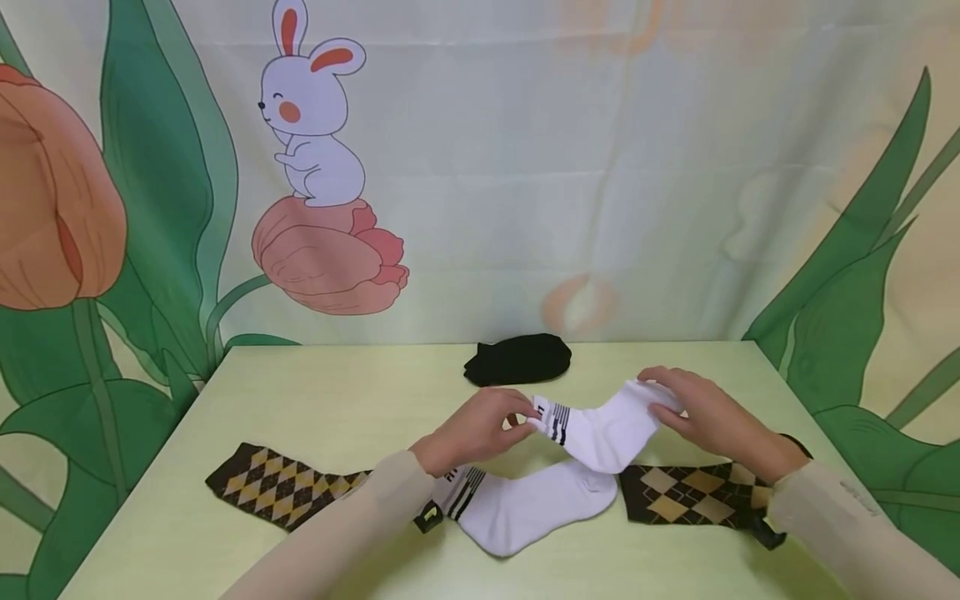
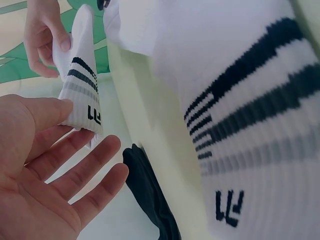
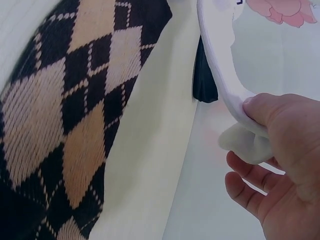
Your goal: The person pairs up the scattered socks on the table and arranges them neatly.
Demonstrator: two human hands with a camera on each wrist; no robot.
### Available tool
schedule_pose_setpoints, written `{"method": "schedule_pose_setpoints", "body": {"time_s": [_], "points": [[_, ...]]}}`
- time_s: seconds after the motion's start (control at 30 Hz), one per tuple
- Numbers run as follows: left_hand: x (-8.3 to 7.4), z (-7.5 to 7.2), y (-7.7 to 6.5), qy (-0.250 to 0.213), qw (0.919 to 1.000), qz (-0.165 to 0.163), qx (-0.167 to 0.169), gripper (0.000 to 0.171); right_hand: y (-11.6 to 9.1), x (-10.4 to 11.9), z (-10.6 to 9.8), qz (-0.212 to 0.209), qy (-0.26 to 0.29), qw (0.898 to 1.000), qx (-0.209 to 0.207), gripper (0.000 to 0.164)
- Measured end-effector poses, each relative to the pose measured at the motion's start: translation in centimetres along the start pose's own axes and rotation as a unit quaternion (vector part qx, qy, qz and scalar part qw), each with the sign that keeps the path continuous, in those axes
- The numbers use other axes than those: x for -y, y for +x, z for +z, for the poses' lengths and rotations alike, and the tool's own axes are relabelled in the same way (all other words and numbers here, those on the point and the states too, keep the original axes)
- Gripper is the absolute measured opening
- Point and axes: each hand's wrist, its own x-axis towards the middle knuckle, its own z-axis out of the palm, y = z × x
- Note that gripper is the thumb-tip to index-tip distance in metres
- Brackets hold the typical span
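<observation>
A white sock (image 1: 600,433) with dark stripes at its cuff is stretched in the air between both hands. My left hand (image 1: 483,425) pinches the cuff between thumb and forefinger, its other fingers spread in the left wrist view. The toe end is pinched by my right hand (image 1: 708,421), and in the right wrist view the sock's end (image 3: 245,142) folds over by the fingers. Directly below lies a matching white sock (image 1: 525,508), flat on the table, its cuff partly behind the left wrist.
Argyle socks lie at the left (image 1: 281,487) and the right (image 1: 682,496), each partly covered by a forearm. A black sock-like bundle (image 1: 517,360) rests at the back edge of the pale table (image 1: 360,375). Behind hangs a printed curtain (image 1: 480,167).
</observation>
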Motion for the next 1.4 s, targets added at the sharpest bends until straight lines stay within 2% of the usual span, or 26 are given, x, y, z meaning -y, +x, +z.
{"method": "schedule_pose_setpoints", "body": {"time_s": [0.67, 1.0, 1.23, 1.4], "points": [[0.9, -1.1, -2.2, -0.02, 0.9992, -0.033, -0.004, 0.013, 0.6, 2.0, 0.4, -0.045, -0.002, 0.999, -0.004, 0.047], [1.0, -1.8, -3.6, -0.038, 0.9979, -0.053, -0.005, 0.013, 0.9, 3.2, 0.8, -0.047, -0.003, 0.999, 0.007, 0.048], [1.2, -2.4, -4.9, -0.029, 0.9985, -0.046, -0.01, 0.012, 1.2, 4.1, 1.2, -0.053, 0.002, 0.999, 0.003, 0.049], [1.2, -2.9, -5.8, -0.035, 0.9978, -0.055, -0.01, 0.014, 1.4, 4.8, 1.7, -0.045, 0.011, 0.999, 0.012, 0.05]]}}
